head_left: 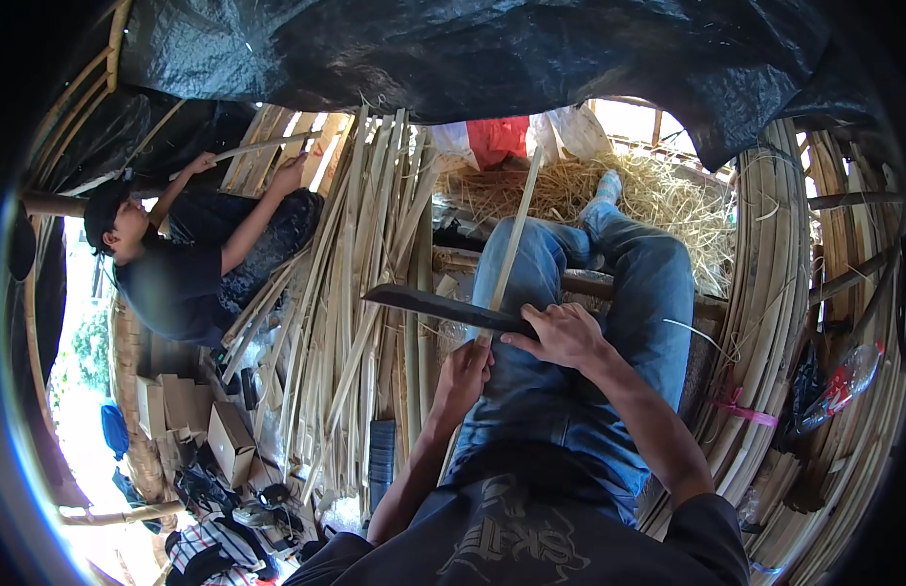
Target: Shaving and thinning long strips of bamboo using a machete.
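- The left hand (463, 379), just below the middle of the frame, has its fingers curled around a long pale strip (515, 230), pinching it close under the blade.
- The right hand (565, 337), right of the middle, is wrapped around the handle end of a long dark knife (438, 307); most of the grip is hidden by the hand.
- The knife points toward the left of the frame and crosses the strip just above the left hand; whether its edge bites into the strip, I cannot tell.
- The strip runs from the upper middle of the frame down past the left hand, slanting over the lap.
- Under both hands are legs in blue jeans (651, 283); one patterned sock (606, 186) shows toward the upper right.
- Left of the legs, a heap of long loose strips (350, 254) fans from the upper middle downward.
- Straw (673, 210) lies beyond the feet, upper right.
- Along the right, a large bundle of strips (765, 244) is bound with a pink tie (744, 414); a clear plastic bottle (843, 391) is near it.
- At upper left, a seated co-worker (179, 269) holds another strip (267, 144) in both hands.
- Cardboard boxes (230, 444) stand at lower left; black sheeting (453, 59) spans the top.
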`<state>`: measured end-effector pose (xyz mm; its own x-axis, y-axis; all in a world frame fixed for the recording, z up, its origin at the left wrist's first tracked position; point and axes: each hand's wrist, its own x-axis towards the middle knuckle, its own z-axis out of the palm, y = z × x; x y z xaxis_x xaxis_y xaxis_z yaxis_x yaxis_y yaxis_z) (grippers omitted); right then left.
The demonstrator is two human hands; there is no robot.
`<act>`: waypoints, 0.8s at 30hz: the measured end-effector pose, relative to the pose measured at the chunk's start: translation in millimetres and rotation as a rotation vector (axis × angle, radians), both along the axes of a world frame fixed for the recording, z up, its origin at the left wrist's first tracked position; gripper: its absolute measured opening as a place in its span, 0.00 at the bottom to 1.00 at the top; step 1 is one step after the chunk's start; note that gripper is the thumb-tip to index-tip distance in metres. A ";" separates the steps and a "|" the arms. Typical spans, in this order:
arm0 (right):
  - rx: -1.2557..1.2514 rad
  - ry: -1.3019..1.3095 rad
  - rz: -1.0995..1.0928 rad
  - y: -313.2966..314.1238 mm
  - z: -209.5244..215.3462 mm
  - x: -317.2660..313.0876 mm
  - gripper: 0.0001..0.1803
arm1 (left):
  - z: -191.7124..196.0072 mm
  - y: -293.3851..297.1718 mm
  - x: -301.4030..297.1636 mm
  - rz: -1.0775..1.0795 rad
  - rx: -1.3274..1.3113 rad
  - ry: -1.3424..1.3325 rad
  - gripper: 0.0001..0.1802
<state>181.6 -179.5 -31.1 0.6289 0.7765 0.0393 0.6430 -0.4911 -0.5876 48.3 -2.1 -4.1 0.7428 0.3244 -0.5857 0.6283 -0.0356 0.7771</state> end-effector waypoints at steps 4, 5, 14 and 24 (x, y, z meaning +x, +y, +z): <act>-0.014 0.005 0.009 -6.2 -0.3 -9.5 0.31 | -10.8 5.0 6.7 -0.060 0.097 -0.060 0.28; -0.019 0.009 0.008 -6.8 1.9 -10.7 0.31 | -12.6 5.7 7.2 -0.089 0.111 -0.075 0.28; -0.044 -0.235 -0.157 -2.9 -11.5 -7.0 0.30 | -1.5 0.6 7.5 -0.067 0.102 -0.072 0.22; -0.044 -0.266 -0.149 -6.1 -2.9 -0.9 0.31 | -0.1 0.2 2.9 -0.168 0.275 -0.418 0.22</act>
<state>180.7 -185.6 -34.0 0.7080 0.6813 0.1859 0.6905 -0.6126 -0.3847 51.3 -1.9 -4.2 0.9496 0.2812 -0.1384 0.2351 -0.3470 0.9079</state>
